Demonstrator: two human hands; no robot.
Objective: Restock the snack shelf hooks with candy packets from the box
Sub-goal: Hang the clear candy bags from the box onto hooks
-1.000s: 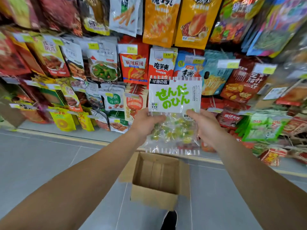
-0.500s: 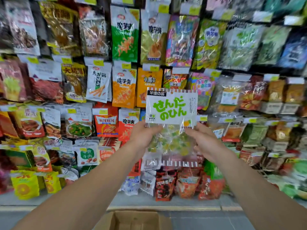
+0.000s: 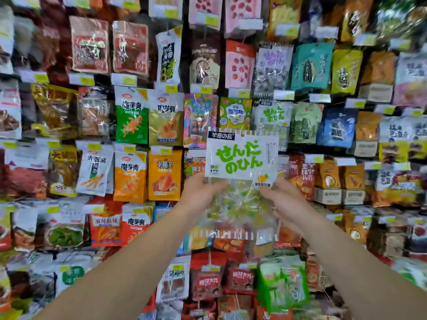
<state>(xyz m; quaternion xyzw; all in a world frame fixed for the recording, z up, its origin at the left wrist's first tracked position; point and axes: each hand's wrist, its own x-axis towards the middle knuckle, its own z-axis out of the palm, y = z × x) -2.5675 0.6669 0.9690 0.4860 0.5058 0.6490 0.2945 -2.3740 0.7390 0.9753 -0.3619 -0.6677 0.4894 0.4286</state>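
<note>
Left hand [image 3: 201, 197] and right hand [image 3: 284, 204] grip candy packet [image 3: 241, 158] by its side edges, upright, mid-scene before shelf [image 3: 138, 116]. Matching packet [image 3: 272, 116] hangs just beyond, up and right. Hanging snack bags fill shelf all round.

Two hands [image 3: 203, 195], one held packet [image 3: 241, 158]

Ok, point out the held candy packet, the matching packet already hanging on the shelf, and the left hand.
Candy packet [image 3: 240, 155], head view, on its white label with green lettering.
Hanging packet [image 3: 272, 115], head view, on its green-lettered label.
Left hand [image 3: 198, 192], head view, on the back of the hand.
</note>
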